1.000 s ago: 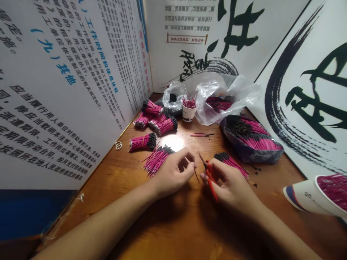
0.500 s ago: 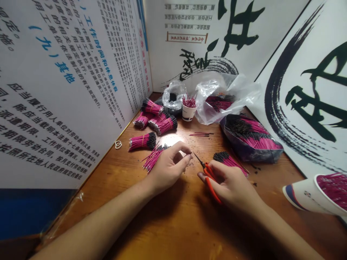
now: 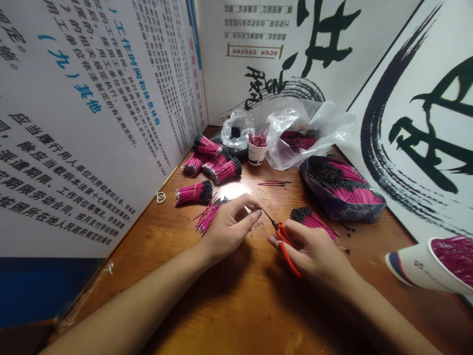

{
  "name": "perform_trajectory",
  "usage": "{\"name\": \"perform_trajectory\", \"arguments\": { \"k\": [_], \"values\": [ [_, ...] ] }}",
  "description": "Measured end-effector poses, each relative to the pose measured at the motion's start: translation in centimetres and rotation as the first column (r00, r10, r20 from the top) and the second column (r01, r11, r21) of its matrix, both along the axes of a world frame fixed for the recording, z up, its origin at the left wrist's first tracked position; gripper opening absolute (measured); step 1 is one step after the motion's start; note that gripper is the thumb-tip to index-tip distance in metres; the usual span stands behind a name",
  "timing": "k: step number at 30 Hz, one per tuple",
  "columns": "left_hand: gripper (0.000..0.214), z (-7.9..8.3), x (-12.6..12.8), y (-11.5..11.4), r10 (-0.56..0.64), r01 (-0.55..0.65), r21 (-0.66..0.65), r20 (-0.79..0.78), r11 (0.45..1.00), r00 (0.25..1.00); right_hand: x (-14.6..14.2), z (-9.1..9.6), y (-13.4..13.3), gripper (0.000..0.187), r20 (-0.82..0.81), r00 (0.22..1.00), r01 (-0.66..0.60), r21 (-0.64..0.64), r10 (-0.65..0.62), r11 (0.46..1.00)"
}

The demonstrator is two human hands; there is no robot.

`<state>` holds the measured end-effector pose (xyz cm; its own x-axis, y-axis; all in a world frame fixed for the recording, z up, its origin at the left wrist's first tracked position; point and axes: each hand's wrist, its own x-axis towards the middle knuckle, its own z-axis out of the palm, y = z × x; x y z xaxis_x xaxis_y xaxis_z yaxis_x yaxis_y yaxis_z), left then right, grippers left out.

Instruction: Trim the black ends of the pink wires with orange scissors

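Note:
My right hand [image 3: 308, 241] is closed on orange-handled scissors [image 3: 290, 259], their slim dark blades pointing up and left. The blade tips reach the fingertips of my left hand [image 3: 236, 222], which is closed in a pinch. What those fingers hold is too small to make out. Partly behind my left wrist lies a loose bunch of pink wires [image 3: 207, 217] with black ends. Beyond my right hand is another loose pile of pink wires [image 3: 314, 222]. Small dark bits are scattered on the table under the blades.
Banded wire bundles [image 3: 221, 167] lie at the back left. A paper cup of wires [image 3: 257, 154] stands near plastic bags [image 3: 288, 153]. At right are a dark bag of wires [image 3: 343, 212] and a tilted cup [image 3: 410, 266]. Printed panels [image 3: 155, 64] enclose the wooden table [image 3: 236, 305].
The scissor tips have moved slightly left, up to my left fingertips. My right thumb has shifted a little left. My left hand has hardly moved.

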<state>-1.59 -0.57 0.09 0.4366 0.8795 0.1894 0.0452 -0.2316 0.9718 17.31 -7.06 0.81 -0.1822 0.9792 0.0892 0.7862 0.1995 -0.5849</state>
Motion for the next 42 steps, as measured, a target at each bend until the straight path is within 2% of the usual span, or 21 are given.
{"name": "perform_trajectory", "arguments": {
  "k": [9, 15, 21, 29, 42],
  "values": [
    [0.01, -0.1, 0.1, 0.1, 0.06, -0.06, 0.077, 0.0, 0.995, 0.998, 0.4, -0.7, 0.0, 0.042, 0.077, 0.997, 0.012, 0.016, -0.014, 1.0],
    [0.011, 0.1, 0.1, 0.1, 0.045, -0.045, 0.07, 0.0, 0.997, 0.999, 0.4, -0.9, -0.1, 0.041, 0.097, 0.993, 0.053, 0.127, -0.066, 0.99],
    [0.014, -0.1, 0.0, -0.1, 0.007, -0.007, 0.031, 0.012, 0.999, 1.0, 0.3, -1.3, 0.0, 0.039, 0.084, 0.994, 0.048, 0.215, -0.068, 0.975],
    [0.014, -0.2, 0.1, 0.1, 0.012, -0.011, -0.021, 0.048, 1.0, 0.999, 0.2, -0.4, 0.1, 0.04, 0.112, 0.991, 0.042, 0.213, -0.068, 0.976],
    [0.012, -0.1, 0.1, 0.1, 0.001, -0.002, 0.027, 0.029, 1.0, 1.0, 0.2, -0.4, 0.0, 0.04, 0.1, 0.994, 0.035, 0.172, -0.053, 0.984]
  ]
}}
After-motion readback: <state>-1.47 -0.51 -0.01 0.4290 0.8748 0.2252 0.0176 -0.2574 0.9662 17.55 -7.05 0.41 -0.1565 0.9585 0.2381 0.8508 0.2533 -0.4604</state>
